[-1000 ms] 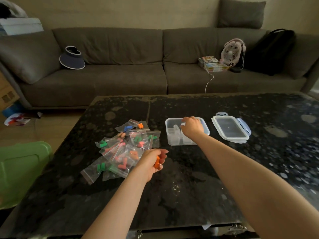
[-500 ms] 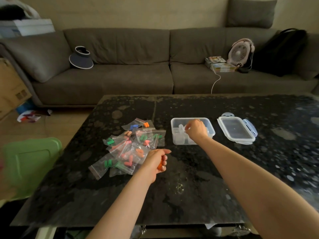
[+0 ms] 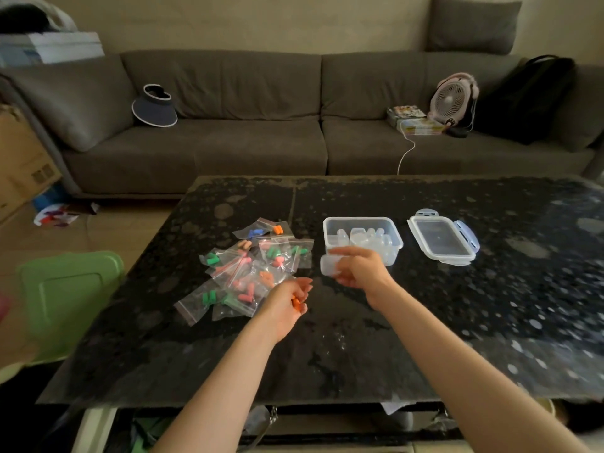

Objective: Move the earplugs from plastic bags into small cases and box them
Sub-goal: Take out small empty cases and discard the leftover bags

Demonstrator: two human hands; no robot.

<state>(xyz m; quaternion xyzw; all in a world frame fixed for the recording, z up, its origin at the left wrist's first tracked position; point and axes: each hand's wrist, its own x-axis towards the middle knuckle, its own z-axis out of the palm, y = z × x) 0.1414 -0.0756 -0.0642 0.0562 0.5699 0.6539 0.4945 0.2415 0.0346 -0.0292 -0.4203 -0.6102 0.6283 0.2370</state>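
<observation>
Left fingers (image 3: 303, 284) curl round orange earplugs (image 3: 296, 305); right fingers (image 3: 347, 252) pinch small case (image 3: 327, 266).

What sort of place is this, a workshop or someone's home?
Most likely a home living room: a long brown sofa runs behind the dark speckled coffee table, and a sun visor, a small fan and some books lie on its cushions.

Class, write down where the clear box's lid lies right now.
In the head view, the lid lies on the dark table, right of centre. It is just to the right of the open clear box and apart from it.
</observation>
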